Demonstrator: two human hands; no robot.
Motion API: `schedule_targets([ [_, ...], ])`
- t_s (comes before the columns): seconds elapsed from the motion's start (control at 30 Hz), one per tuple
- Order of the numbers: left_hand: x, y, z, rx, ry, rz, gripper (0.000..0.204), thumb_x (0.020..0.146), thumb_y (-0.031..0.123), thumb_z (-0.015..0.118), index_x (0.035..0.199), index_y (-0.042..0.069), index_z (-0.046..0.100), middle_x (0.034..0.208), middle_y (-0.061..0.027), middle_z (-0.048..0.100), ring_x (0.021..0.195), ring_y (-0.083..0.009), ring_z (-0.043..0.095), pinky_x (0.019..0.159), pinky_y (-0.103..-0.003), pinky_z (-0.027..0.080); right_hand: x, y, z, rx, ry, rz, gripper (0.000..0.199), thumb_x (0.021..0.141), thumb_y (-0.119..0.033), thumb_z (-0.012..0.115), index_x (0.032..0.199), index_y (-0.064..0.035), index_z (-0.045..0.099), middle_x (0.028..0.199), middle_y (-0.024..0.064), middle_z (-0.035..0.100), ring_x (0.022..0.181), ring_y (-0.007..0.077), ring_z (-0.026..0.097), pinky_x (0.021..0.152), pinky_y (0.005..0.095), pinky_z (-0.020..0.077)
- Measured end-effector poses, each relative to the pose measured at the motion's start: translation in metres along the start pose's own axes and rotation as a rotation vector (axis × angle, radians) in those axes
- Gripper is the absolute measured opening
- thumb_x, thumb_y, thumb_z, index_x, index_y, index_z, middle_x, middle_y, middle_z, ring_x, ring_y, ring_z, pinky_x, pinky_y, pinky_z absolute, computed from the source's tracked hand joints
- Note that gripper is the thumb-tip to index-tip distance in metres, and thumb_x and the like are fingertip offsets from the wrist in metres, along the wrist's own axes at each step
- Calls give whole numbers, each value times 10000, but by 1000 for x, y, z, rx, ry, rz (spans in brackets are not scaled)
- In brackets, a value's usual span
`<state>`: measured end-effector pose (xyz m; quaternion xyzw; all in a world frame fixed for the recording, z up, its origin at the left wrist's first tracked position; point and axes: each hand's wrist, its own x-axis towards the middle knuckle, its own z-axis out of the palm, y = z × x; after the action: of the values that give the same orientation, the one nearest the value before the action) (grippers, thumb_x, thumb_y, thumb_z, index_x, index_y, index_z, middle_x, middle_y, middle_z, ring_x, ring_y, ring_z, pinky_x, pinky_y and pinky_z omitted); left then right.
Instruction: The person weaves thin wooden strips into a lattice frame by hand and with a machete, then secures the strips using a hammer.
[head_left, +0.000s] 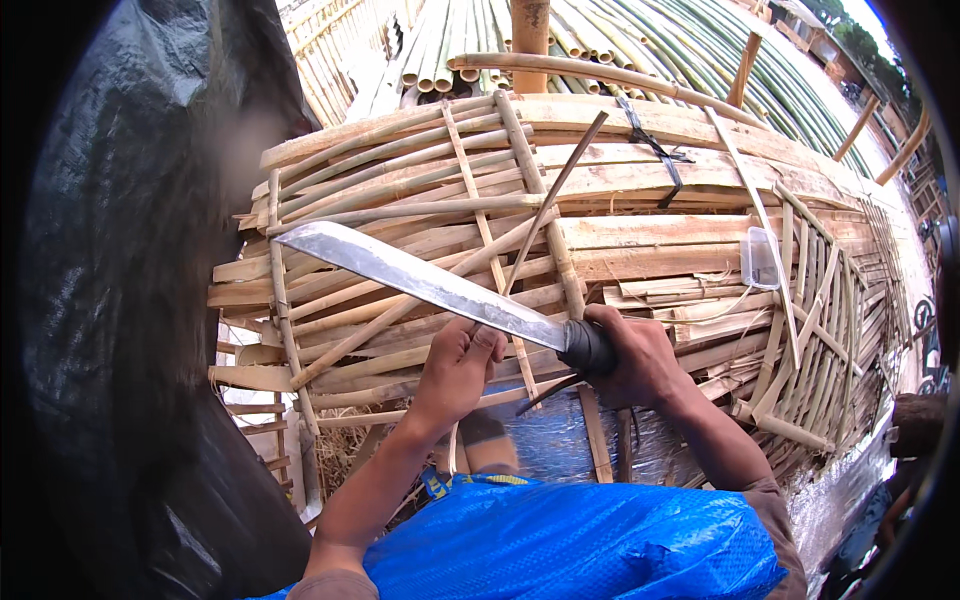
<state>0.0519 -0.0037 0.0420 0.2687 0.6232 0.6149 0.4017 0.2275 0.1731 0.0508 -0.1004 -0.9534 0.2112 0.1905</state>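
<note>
In my right hand [630, 355] is a machete, gripped by its black-wrapped handle [586, 347]. Its broad grey blade [420, 283] slants up to the left, passing above my left hand [460, 365]. The fingers of that hand are pinched on a thin brownish bamboo strip [570, 167], which runs up and to the right, partly behind the blade. I cannot tell whether the blade touches the strip. A short dark strip [545, 396] sticks out beneath my right hand; its other end is hidden. Blue plastic sheeting [570, 540] covers my lap.
Ahead lies a stack of split wooden slats [640, 245] with a bamboo lattice [565, 270] on top. A clear plastic container [760, 258] and a bamboo panel [815, 330] are to the right. Dark sheeting [130, 300] hangs at the left. Long green bamboo poles [650, 50] lie beyond.
</note>
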Motion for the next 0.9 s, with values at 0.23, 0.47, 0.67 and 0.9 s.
schedule_targets([
  [0.23,-13,0,5,27,-17,140,170,1052,118,480,955,43,598,713,14,533,479,-16,384,406,-201,264,8,-3,-16,-62,17,-143,527,698,-195,789,1149,-97,534,777,96,689,658,305,692,537,416,530],
  [0.47,-17,-15,-1,28,-121,172,149,1045,94,486,961,40,597,696,18,511,493,-26,384,418,-204,279,8,10,-34,-171,11,-290,616,594,-196,807,1150,-77,571,734,56,676,612,277,666,568,352,512],
  [0.67,-23,5,-1,-49,-180,148,141,1036,101,525,1082,24,634,708,28,505,606,-43,418,532,-212,337,8,37,-43,-269,70,-228,478,648,-164,800,1085,-98,618,731,56,673,624,242,679,574,367,530],
  [0.9,-6,4,-14,51,-175,126,248,1060,174,494,1226,32,612,769,23,525,627,-35,412,552,-198,349,-16,83,-62,-134,214,227,443,676,-116,797,1081,-85,619,812,163,707,746,359,718,649,432,564],
])
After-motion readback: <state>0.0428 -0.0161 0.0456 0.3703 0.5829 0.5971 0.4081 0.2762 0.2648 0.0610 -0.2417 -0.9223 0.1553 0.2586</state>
